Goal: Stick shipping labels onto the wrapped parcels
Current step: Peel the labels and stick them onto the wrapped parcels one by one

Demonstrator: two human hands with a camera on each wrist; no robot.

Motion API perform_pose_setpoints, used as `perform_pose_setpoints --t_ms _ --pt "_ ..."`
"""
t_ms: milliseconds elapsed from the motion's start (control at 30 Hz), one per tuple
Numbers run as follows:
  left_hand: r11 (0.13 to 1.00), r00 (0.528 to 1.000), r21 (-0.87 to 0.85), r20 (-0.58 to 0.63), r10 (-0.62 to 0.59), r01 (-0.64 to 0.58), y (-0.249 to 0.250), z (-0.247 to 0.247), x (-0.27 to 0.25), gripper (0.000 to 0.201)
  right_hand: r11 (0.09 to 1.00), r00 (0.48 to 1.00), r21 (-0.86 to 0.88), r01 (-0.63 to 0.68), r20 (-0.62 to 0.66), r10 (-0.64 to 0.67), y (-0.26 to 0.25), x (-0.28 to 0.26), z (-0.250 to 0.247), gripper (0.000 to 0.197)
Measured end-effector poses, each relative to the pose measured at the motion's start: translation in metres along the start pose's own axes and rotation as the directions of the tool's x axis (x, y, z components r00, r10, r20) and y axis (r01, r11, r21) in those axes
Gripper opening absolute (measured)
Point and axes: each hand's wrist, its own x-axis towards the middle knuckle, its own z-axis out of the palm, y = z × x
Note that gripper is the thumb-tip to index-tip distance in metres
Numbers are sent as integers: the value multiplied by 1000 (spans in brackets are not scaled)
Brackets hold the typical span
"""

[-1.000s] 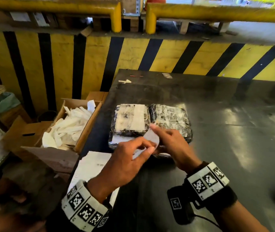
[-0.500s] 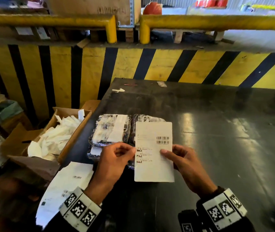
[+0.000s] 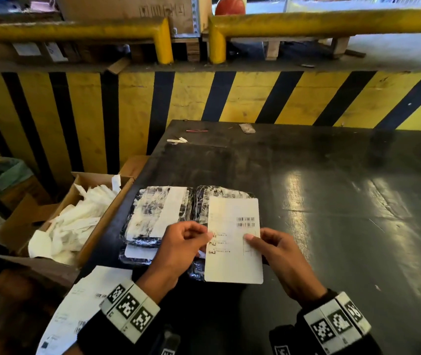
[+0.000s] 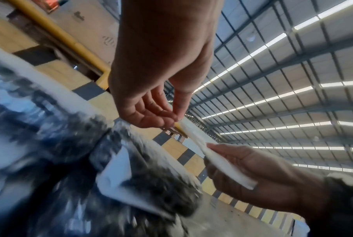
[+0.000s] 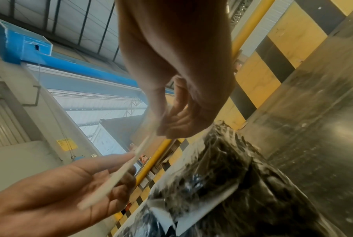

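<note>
A white shipping label (image 3: 233, 242) with barcodes is held flat, printed side up, above the right of two black wrapped parcels. My left hand (image 3: 186, 239) pinches its left edge and my right hand (image 3: 270, 248) pinches its right edge. The right parcel (image 3: 226, 192) is mostly hidden under the label. The left parcel (image 3: 157, 213) carries a white label on top and lies on another labelled parcel. In the wrist views the label (image 4: 216, 158) (image 5: 118, 173) shows edge-on between both hands, above the parcels (image 4: 147, 184) (image 5: 222, 184).
The parcels lie near the left edge of a dark table (image 3: 332, 213). A cardboard box (image 3: 76, 221) of white backing strips stands left of the table. A sheet of labels (image 3: 84, 306) hangs off the near left corner. A yellow-black striped barrier (image 3: 229, 98) runs behind.
One second ago both hands were peeling the label low over the parcels. It has since been turned flat, printed side up, with a hand on each side edge.
</note>
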Motion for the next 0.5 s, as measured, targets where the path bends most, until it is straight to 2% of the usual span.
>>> perform_pose_setpoints --t_ms 167,300,367,500 --pt "989 995 119 -42 94 -88 22 1 44 4 997 998 -77 32 -57 -36 -24 36 4 14" --pt "978 997 205 -49 59 -48 24 6 74 15 990 995 -142 -21 -99 7 -29 67 -1 66" --pt "959 997 281 -63 46 -27 19 8 83 21 979 993 -200 -27 -119 3 -26 76 -4 76" --pt "941 995 340 -95 39 -4 12 11 90 22 955 989 -294 -38 -150 -6 -15 85 -4 82"
